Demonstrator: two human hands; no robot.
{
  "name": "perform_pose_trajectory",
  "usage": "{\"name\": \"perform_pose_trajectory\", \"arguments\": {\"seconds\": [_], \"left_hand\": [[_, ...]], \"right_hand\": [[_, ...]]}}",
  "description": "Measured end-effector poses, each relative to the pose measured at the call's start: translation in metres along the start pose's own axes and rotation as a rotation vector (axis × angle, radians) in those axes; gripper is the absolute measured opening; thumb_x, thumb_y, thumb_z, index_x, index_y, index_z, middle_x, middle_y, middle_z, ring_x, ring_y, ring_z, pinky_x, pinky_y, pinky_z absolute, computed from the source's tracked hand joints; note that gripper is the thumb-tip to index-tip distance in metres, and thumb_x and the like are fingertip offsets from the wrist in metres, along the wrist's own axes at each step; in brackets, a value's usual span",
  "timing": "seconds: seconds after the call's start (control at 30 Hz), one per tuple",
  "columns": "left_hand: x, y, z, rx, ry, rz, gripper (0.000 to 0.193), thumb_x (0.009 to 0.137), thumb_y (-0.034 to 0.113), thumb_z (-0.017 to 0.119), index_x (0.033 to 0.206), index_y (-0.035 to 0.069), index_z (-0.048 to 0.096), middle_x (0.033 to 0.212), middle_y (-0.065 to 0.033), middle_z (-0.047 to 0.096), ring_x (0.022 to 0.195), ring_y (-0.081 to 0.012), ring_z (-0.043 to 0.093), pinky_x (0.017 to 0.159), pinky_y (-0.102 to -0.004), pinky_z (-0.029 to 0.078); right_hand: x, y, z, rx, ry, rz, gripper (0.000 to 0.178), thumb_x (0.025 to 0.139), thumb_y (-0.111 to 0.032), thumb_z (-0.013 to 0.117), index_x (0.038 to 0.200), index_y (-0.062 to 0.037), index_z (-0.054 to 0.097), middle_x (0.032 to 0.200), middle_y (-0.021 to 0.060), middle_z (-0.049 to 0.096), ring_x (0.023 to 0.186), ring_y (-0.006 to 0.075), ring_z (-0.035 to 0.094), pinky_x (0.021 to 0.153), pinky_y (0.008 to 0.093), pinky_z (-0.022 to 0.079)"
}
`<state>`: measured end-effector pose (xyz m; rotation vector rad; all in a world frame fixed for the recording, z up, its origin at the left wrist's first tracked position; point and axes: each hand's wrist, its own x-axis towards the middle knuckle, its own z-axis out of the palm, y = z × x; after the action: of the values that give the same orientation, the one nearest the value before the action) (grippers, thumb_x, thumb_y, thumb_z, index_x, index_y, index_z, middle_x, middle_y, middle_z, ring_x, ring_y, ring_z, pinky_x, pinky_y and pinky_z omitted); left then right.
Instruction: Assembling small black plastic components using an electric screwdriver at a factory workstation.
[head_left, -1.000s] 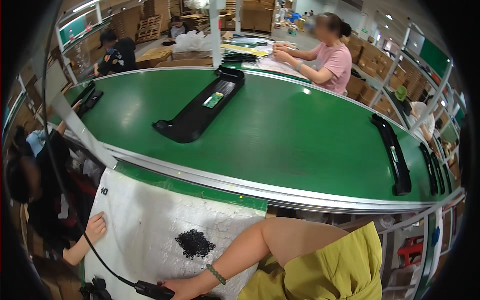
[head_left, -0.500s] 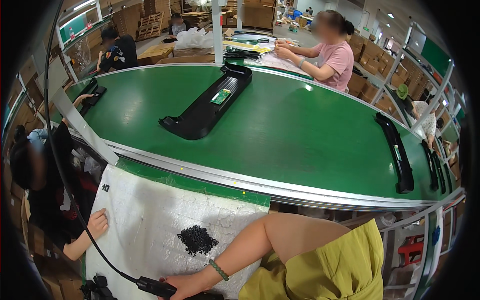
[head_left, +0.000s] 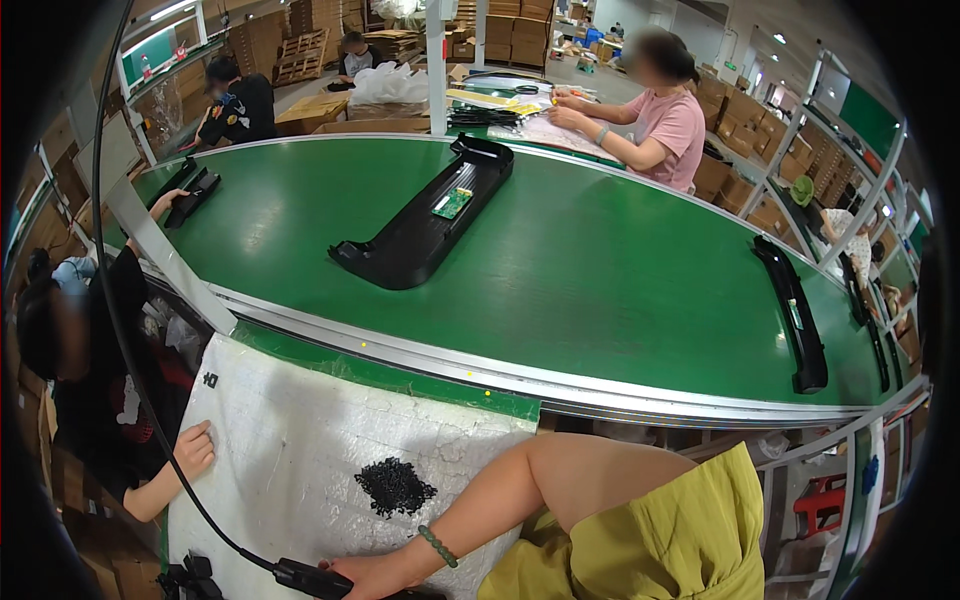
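Note:
My right hand (head_left: 375, 576) reaches in from the lower right under a yellow-green sleeve, a green bead bracelet at its wrist. Its fingers wrap a black corded tool (head_left: 305, 577), seemingly an electric screwdriver, whose cable loops up along the left. The lower edge cuts off part of the hand and tool. Beyond them, a heap of tiny black parts (head_left: 395, 486), too small to name, lies on the white-covered table (head_left: 290, 450). No part of my left hand shows.
Past the table runs a green conveyor belt (head_left: 580, 290) with a metal rail. A long black cover (head_left: 425, 225) carrying a green circuit board lies on it; another cover (head_left: 795, 315) is at right. A co-worker's hand (head_left: 195, 447) rests on the table's left edge.
The black covers on the belt have shifted slightly right. At the far left, a co-worker's hand has turned a black part. My right hand keeps its grip, with little movement.

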<state>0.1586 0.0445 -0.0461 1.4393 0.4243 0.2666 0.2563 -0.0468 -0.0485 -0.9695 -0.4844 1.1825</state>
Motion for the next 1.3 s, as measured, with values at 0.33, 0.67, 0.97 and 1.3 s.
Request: {"name": "perform_pose_trajectory", "arguments": {"seconds": [0.33,0.67,0.97,1.3], "left_hand": [[0.001,-0.001,0.002,0.040,0.010,0.043,0.054,0.080,0.032,0.061,0.114,-0.008,0.048,0.102,-0.0153,0.058,0.089,-0.0226,0.056,0.079,-0.0348,0.046],[-0.003,0.005,0.004,0.137,0.037,0.028,0.060,0.078,0.037,0.062,0.114,-0.009,0.049,0.104,-0.0161,0.058,0.091,-0.0239,0.056,0.081,-0.0362,0.046],[0.000,-0.009,-0.009,0.124,0.029,0.010,0.057,0.079,0.033,0.058,0.117,-0.008,0.047,0.105,-0.0171,0.057,0.093,-0.0248,0.056,0.082,-0.0356,0.045],[0.001,-0.010,-0.011,0.215,0.024,0.050,0.064,0.080,0.042,0.060,0.120,-0.006,0.046,0.104,-0.0160,0.058,0.094,-0.0253,0.057,0.083,-0.0354,0.046]], "right_hand": [[0.000,0.001,0.000,0.003,0.005,-0.006,0.012,0.071,-0.007,0.067,0.080,0.0016,0.064,0.070,0.0082,0.063,0.064,0.0140,0.060,0.058,0.0277,0.049],[0.002,0.006,-0.002,0.028,-0.017,-0.035,0.013,0.071,-0.007,0.066,0.080,0.0025,0.064,0.071,0.0078,0.063,0.063,0.0139,0.060,0.058,0.0269,0.050],[-0.009,-0.018,0.000,-0.049,-0.016,0.018,0.013,0.071,-0.009,0.067,0.078,0.0016,0.063,0.071,0.0082,0.063,0.066,0.0145,0.060,0.060,0.0277,0.049],[0.004,0.005,-0.003,0.005,-0.005,-0.017,0.009,0.072,-0.008,0.066,0.070,0.0010,0.065,0.065,0.0071,0.063,0.058,0.0135,0.059,0.055,0.0273,0.048]]}}
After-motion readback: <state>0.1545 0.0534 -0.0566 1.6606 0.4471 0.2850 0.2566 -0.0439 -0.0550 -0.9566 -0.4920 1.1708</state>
